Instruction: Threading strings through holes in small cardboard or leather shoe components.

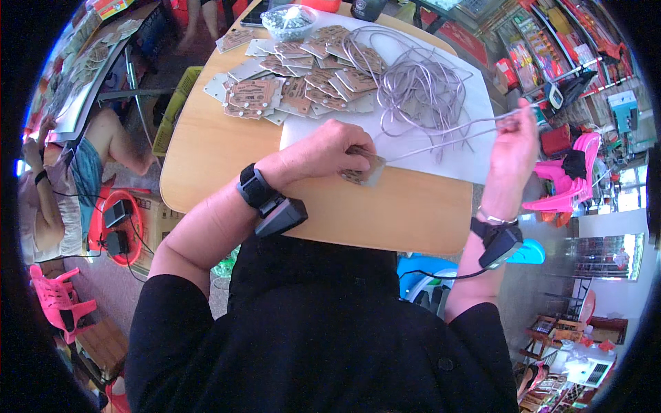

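Observation:
My left hand [337, 150] is closed on a small brown printed plaque [374, 173], held low over the near part of the table. From the plaque's edge a grey cord [441, 146] runs taut to the right. My raised right hand [515, 141] pinches that cord beyond the table's right side. A loose tangle of the same grey cord [423, 86] lies on a white sheet [475, 89]. Left of the tangle is a heap of similar flat plaques [296, 93], some with pale undersides up. My left fingers hide part of the held plaque.
The wooden table [206, 148] has rounded corners. A clear bowl [289, 24] of small dark pieces and a dark cup [367, 8] stand at its far edge. A yellow crate [180, 103] is beside it. Another person [55, 199] sits at the left; pink chairs [568, 172] stand at the right.

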{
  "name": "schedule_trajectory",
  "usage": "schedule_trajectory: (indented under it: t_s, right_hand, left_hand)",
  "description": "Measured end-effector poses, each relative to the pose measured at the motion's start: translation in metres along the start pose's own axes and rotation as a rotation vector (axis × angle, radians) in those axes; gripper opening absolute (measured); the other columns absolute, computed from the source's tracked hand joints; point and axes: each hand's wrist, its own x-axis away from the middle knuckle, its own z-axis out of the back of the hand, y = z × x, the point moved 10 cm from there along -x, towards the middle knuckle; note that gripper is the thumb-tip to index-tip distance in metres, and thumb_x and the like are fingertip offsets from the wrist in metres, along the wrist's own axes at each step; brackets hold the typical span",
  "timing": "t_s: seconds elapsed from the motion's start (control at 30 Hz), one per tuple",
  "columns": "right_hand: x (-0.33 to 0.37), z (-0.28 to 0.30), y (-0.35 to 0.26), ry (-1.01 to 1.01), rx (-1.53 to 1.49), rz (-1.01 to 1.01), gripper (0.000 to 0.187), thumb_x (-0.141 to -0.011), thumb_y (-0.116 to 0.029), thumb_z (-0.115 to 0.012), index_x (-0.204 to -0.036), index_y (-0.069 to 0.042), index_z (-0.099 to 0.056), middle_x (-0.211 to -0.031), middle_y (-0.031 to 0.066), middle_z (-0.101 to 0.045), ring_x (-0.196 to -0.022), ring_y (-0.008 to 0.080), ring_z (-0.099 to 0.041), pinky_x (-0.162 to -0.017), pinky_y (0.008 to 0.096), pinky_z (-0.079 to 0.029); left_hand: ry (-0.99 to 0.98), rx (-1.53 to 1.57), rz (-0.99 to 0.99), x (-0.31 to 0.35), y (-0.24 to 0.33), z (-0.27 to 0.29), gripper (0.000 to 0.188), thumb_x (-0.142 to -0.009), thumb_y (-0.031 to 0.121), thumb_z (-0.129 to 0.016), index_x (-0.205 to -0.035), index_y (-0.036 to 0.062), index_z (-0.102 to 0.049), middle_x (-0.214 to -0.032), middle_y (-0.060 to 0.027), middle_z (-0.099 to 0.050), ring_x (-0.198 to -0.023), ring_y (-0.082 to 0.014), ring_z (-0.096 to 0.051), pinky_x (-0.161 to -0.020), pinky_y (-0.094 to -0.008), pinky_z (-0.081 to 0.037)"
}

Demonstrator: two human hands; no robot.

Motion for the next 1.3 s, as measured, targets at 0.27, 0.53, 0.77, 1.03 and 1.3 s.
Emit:
schedule_trajectory:
  t_s: [0.27, 0.53, 0.77, 1.03, 1.3]
  right_hand:
    - [-0.028, 0.058, -0.021, 0.065, -0.04, 0.112, 0.023, -0.095, -0.013, -0.053, -0.112, 0.002, -0.053, -0.068, -0.0034, -0.044, -0.056, 0.0059, -0.038, -0.054, 0.0228, -0.034]
    - [-0.015, 0.065, -0.004, 0.169, 0.273, 0.057, 0.031, -0.093, -0.017, -0.057, -0.118, 0.001, -0.056, -0.071, -0.0053, -0.043, -0.058, 0.0046, -0.038, -0.055, 0.0206, -0.035]
    - [0.106, -0.08, -0.015, -0.326, 0.757, 0.617, 0.021, -0.093, -0.016, -0.056, -0.108, -0.005, -0.063, -0.081, -0.0003, -0.05, -0.067, 0.0105, -0.047, -0.063, 0.0233, -0.038]
    - [0.128, -0.097, 0.075, -0.689, 0.854, 0.198, 0.007, -0.086, -0.007, -0.063, -0.09, -0.002, -0.067, -0.079, 0.0026, -0.052, -0.068, 0.0104, -0.051, -0.06, 0.0243, -0.04]
    - [0.124, -0.083, 0.096, -0.652, 0.665, -0.04, 0.011, -0.085, -0.011, -0.066, -0.09, -0.001, -0.067, -0.079, 0.0013, -0.052, -0.07, 0.0089, -0.05, -0.065, 0.0226, -0.041]
  left_hand:
    - [-0.001, 0.029, 0.061, 0.002, 0.0, -0.007, 0.017, -0.078, 0.012, -0.07, -0.09, 0.0004, -0.065, -0.075, -0.0075, -0.065, -0.068, -0.0146, -0.06, -0.065, -0.03, -0.049]
    - [0.027, 0.298, 0.282, 0.008, -0.025, -0.002, 0.018, -0.087, 0.015, -0.064, -0.098, 0.001, -0.063, -0.074, -0.0041, -0.065, -0.063, -0.0086, -0.06, -0.058, -0.0248, -0.049]
    - [-0.003, 0.207, 0.252, 0.006, -0.014, -0.006, 0.02, -0.09, 0.018, -0.061, -0.102, 0.0018, -0.062, -0.076, -0.0033, -0.065, -0.06, -0.007, -0.059, -0.056, -0.0239, -0.049]
    - [0.039, 0.335, 0.27, 0.003, -0.015, -0.003, 0.032, -0.096, 0.03, -0.053, -0.105, 0.001, -0.062, -0.084, -0.0041, -0.062, -0.075, -0.0095, -0.058, -0.062, -0.025, -0.049]
    - [0.102, 0.379, 0.377, 0.004, -0.03, 0.004, 0.038, -0.089, 0.037, -0.061, -0.106, 0.0035, -0.063, -0.086, -0.002, -0.062, -0.078, -0.0092, -0.056, -0.063, -0.0251, -0.048]
